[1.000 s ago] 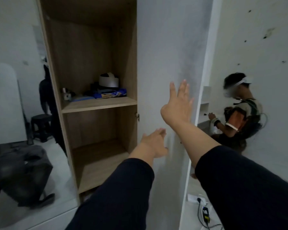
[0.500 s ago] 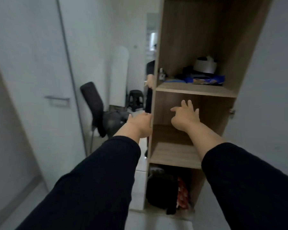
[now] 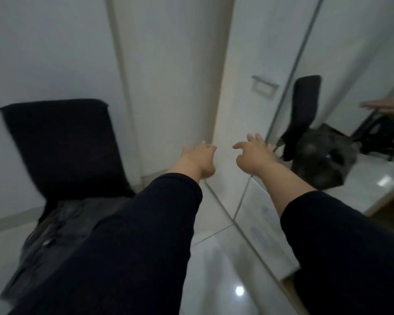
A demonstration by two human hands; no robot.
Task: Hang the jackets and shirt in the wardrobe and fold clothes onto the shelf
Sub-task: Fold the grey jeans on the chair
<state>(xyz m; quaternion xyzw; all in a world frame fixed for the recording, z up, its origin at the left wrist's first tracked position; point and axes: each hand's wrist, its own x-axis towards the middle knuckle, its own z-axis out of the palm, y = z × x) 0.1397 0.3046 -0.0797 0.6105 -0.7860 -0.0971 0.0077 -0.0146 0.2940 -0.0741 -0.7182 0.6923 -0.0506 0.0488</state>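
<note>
Your left hand (image 3: 199, 159) and right hand (image 3: 254, 155) are both out in front of you, fingers loosely spread and slightly hooked, holding nothing and touching nothing that shows. They hang side by side, a small gap between them, over the glossy floor (image 3: 223, 269) in front of the white wardrobe door (image 3: 234, 87).

By my reading, you are in the fetching step: nothing is in hand yet, so no hanging or folding can start. The dark clothes (image 3: 62, 226) lie heaped on the seat of the black chair (image 3: 62, 146) at your lower left, partly behind your left sleeve (the blur keeps me from telling jacket from shirt). The next move, as I judge it, calls for swinging both hands leftward and down to the heap and taking hold of one garment, ideally by the collar or shoulders so it lifts free of the rest.

Counted: two hands, both empty; one chair; one heap of clothes, number of pieces within it not tellable; one metal handle (image 3: 264, 84) on the door; one mirror (image 3: 350, 64) at right, which shows the chair and heap again, plus a hand at its far edge (reflections, not extra things).
</note>
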